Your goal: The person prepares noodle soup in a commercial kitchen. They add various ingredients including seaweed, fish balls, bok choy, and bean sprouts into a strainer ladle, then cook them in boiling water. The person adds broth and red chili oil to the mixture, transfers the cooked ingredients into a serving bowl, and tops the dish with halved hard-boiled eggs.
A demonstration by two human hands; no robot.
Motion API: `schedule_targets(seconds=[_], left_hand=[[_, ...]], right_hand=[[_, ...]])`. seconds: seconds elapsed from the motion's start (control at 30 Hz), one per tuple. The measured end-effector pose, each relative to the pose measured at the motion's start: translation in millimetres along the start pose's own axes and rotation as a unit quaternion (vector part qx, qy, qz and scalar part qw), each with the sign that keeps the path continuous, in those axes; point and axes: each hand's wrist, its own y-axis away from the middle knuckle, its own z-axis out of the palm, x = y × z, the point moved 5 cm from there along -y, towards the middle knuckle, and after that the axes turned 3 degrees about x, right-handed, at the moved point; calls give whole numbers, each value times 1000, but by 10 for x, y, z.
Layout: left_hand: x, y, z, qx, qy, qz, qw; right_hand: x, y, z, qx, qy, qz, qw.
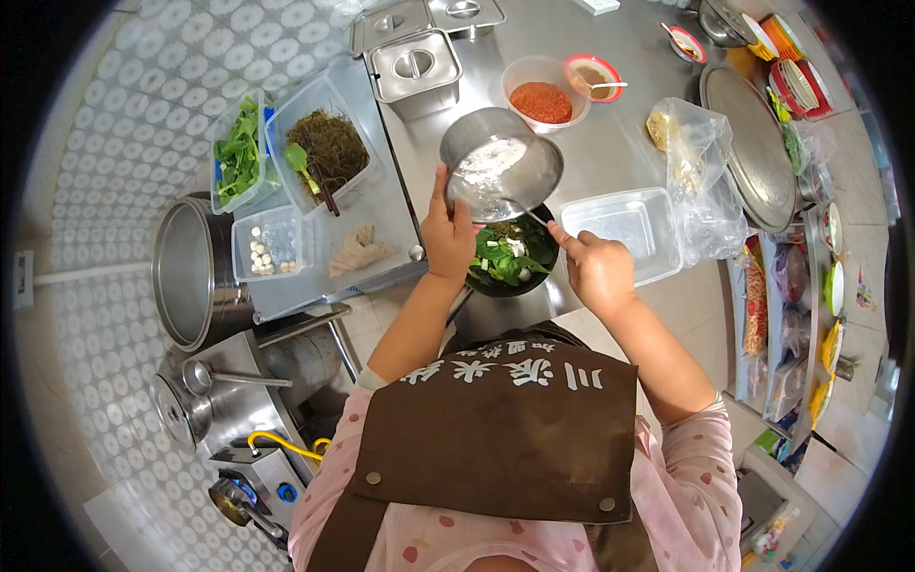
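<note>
My left hand (pixel 450 236) grips a stainless steel pot (pixel 477 139) by its side and tips it over a dark round bowl (pixel 509 292). Leafy greens (pixel 509 250) with pale pieces among them lie in the bowl, whose far side is hidden beneath the pot. Between the fingers of my right hand (pixel 597 268) is the thin metal handle of a utensil (pixel 532 215). It reaches to the pot's lower rim; its far end cannot be made out. Right of the bowl stands a clear plastic container (pixel 622 232), close to my right hand.
Tubs of greens (pixel 239 150), brown stringy food (pixel 329 154) and small pale balls (pixel 261 250) stand at left, near a ginger root (pixel 361 250). Red seasoning (pixel 541 102) and a sauce bowl (pixel 597 77) sit beyond the pot. At lower left, a gas burner (pixel 243 490) shows blue flame under a small pan.
</note>
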Motion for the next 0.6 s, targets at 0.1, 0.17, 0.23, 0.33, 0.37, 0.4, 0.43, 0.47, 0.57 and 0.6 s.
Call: schedule_targets(seconds=[0.1, 0.17, 0.23, 0.33, 0.37, 0.4, 0.43, 0.47, 0.57, 0.6], left_hand=[[-72, -110, -64, 22, 104, -117, 987], [-53, -205, -147, 45, 98, -163, 981], [-144, -365, -242, 48, 73, -205, 975], [-541, -646, -320, 55, 54, -262, 962], [-706, -719, -327, 66, 51, -283, 955], [-859, -784, -359, 79, 48, -304, 948], [-934, -839, -294, 71, 79, -309, 945], [-1026, -875, -296, 69, 106, -315, 941], [-1072, -821, -239, 31, 123, -327, 936], [-966, -710, -175, 1, 154, -327, 932]], right_hand=[[40, -78, -52, 31, -55, 45, 997], [35, -187, -45, 52, -100, 72, 991], [-54, -442, 36, 47, -97, 70, 992], [-286, -1075, 386, -60, -55, 25, 996], [-316, -1280, 682, -116, -47, 12, 992], [-365, -1448, 964, -135, -53, 23, 989], [-327, -1538, 1067, -150, -56, 46, 986], [-386, -1581, 956, -151, -34, 47, 987], [-420, -1329, 447, -22, -12, 28, 999], [-318, -1116, 334, 37, -67, 24, 997]])
